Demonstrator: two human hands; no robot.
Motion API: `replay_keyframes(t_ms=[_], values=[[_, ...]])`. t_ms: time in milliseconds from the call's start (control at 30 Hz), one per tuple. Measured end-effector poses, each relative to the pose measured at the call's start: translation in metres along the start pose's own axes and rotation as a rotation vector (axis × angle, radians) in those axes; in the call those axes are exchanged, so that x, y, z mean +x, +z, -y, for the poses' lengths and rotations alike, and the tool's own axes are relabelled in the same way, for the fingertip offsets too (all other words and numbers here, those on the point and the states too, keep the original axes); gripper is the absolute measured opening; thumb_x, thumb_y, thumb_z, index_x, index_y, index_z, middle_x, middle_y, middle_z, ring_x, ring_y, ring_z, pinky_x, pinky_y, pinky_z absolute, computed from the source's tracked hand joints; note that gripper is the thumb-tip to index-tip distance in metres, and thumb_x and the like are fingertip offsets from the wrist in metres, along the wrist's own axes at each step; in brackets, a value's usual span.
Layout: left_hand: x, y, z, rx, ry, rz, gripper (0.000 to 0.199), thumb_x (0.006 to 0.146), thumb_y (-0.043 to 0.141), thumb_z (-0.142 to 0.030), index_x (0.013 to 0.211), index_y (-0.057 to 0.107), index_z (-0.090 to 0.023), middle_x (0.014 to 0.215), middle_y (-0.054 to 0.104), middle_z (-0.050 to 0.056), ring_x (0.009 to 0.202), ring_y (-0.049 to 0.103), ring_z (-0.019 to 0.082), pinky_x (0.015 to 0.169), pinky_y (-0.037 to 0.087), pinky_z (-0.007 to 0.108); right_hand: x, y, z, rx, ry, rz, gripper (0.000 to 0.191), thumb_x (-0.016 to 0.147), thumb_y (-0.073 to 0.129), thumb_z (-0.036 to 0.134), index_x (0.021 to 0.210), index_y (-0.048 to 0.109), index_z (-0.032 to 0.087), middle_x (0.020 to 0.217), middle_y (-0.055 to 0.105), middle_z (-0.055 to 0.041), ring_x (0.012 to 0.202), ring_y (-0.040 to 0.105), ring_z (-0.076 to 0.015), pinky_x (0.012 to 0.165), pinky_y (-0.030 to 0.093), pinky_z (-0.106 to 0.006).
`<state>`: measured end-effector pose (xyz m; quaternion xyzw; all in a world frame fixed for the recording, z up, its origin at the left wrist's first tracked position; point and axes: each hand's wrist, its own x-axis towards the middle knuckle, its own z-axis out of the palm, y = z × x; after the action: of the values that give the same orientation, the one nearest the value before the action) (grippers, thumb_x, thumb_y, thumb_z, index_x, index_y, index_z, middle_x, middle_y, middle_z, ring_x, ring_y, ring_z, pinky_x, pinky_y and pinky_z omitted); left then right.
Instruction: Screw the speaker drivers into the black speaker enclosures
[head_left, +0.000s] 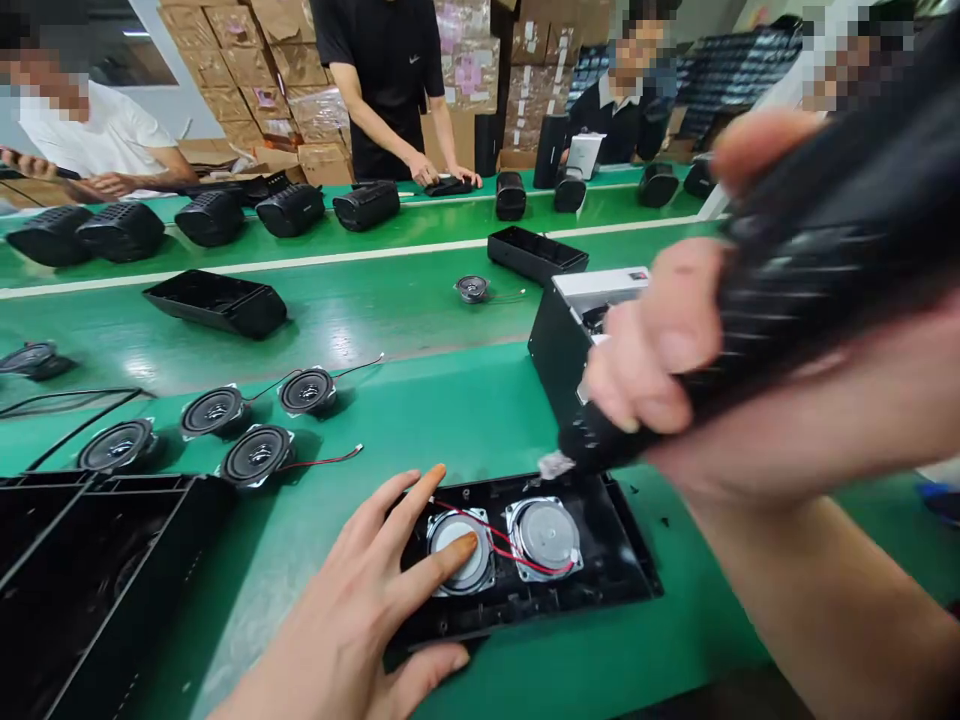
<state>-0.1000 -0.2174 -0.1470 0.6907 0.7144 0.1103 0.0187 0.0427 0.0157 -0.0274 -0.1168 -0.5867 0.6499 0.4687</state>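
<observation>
A black speaker housing lies open side up on the green bench. Two speaker drivers sit in it, their backs up: the right driver and the left driver, with red wires across them. My left hand is open and spread over the housing's left end, one fingertip on the left driver and the thumb at the near edge. Closed around a thick, black, ridged tool, shaped like an electric screwdriver, is my right hand. Its pale tip is by the housing's far edge.
Several loose drivers lie to the left, beside a large black case. A black and white box stands behind the housing. Farther back are empty shells and a row of black speakers. Co-workers are across the line.
</observation>
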Motion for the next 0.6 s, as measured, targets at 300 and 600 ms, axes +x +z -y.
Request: replay_keyframes(t_ms=[300, 600], values=[[0.003, 0.002, 0.0, 0.004, 0.043, -0.004, 0.055, 0.101, 0.064, -0.039, 0.155, 0.056, -0.035, 0.179, 0.022, 0.009, 0.157, 0.033, 0.042, 0.111, 0.056, 0.068, -0.016, 0.027, -0.065, 0.297, 0.085, 0.309, 0.048, 0.099, 0.065, 0.07, 0.112, 0.066, 0.023, 0.066, 0.061, 0.004, 0.046, 0.052, -0.0142, 0.041, 0.043, -0.026], [0.005, 0.004, 0.0, -0.054, 0.014, -0.014, 0.053, 0.101, 0.064, -0.041, 0.154, 0.057, -0.037, 0.178, 0.026, 0.007, 0.157, 0.033, 0.041, 0.113, 0.054, 0.068, -0.019, 0.033, -0.081, 0.208, 0.095, 0.343, 0.07, 0.099, 0.053, 0.081, 0.067, 0.052, 0.019, 0.064, 0.058, -0.0003, 0.046, 0.053, -0.0123, 0.042, 0.043, -0.025]])
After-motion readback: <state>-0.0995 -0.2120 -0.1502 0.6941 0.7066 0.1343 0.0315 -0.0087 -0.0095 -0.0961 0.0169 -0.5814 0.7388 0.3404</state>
